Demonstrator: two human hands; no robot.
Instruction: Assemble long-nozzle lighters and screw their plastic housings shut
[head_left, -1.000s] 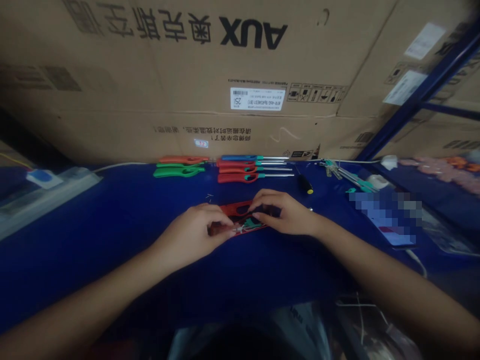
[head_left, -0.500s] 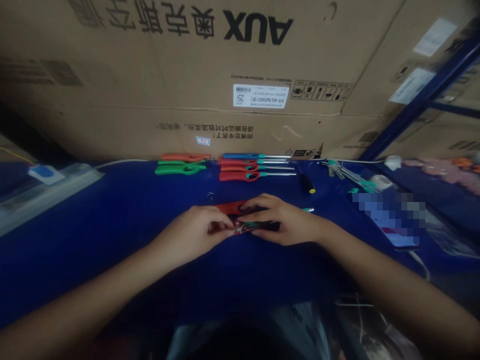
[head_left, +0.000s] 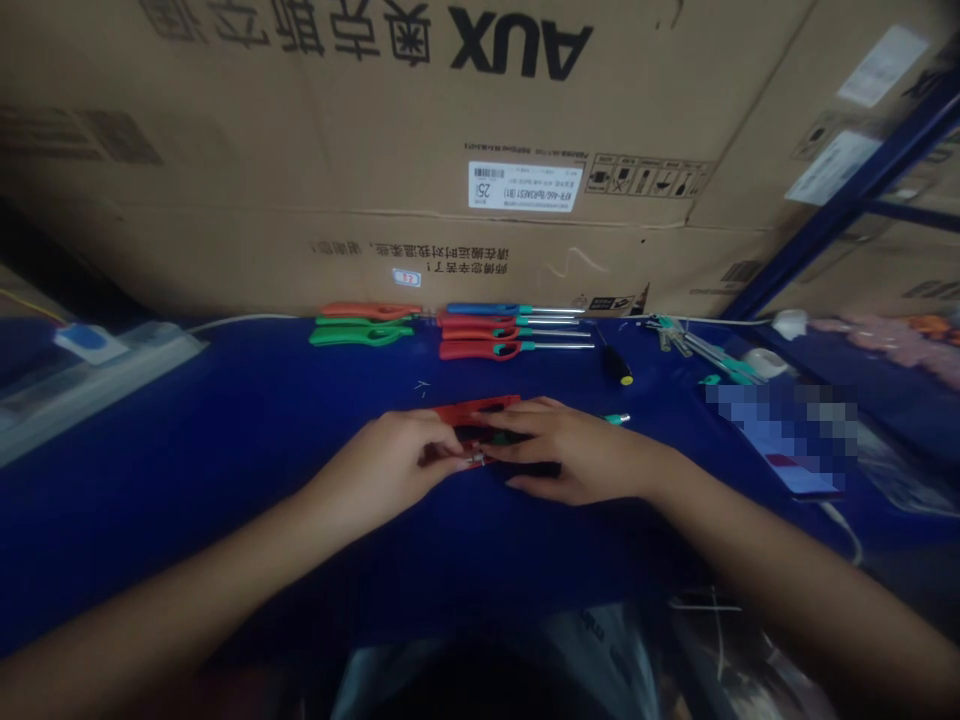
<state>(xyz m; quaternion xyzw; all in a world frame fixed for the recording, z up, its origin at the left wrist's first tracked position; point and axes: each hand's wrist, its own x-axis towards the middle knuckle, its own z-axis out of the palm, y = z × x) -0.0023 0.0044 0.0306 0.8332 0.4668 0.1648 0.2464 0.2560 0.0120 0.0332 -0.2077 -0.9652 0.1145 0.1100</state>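
A red plastic lighter shell lies open on the blue table cloth in the middle. My left hand pinches its near end, fingers closed on a small metal part. My right hand covers the shell's right half, fingers curled over it and a green inner piece. Both hands touch each other over the shell.
Finished red, green and blue long-nosed lighters lie in rows at the back. A black screwdriver with yellow tip lies right of them. A phone and loose green parts sit at the right. Large cardboard boxes stand behind.
My right hand has slid down and left over the red shell, covering more of it. My left hand has hardly moved.
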